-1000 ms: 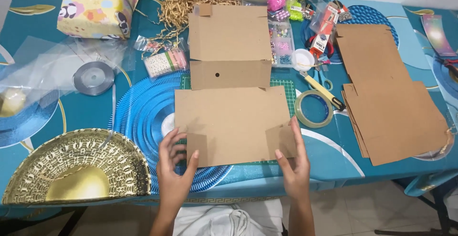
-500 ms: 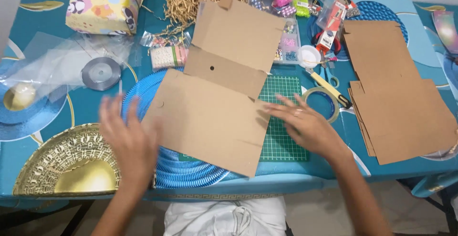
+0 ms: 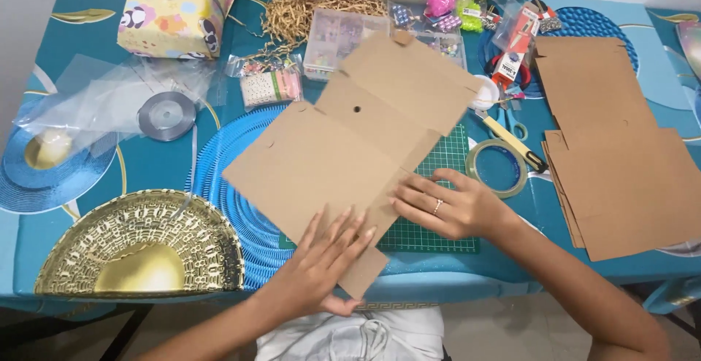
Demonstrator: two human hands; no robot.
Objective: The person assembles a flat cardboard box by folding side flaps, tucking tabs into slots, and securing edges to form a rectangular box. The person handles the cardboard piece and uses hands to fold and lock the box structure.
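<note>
Teal patterned tabletop (image 3: 153, 164), cluttered with craft supplies. Left hand (image 3: 325, 259) lies flat, fingers spread, pressing the near corner of the flat unfolded brown cardboard box blank (image 3: 350, 142); grip open, nothing clasped. Right hand (image 3: 449, 204) also open, fingertips resting on the blank's right edge, palm over the green cutting mat (image 3: 438, 222). Blank lies diagonally across the mat and a blue pleated round placemat (image 3: 234, 186), mid-tabletop. Just right of the right hand: clear tape roll (image 3: 496, 167), yellow utility knife (image 3: 511, 138). Further right: stack of flat brown cardboard sheets (image 3: 621, 156). Left: gold half-round tray (image 3: 139, 248), grey ribbon spool (image 3: 167, 115), clear plastic bags (image 3: 109, 94). Far left corner: panda-print wrapped gift box (image 3: 175, 10).
</note>
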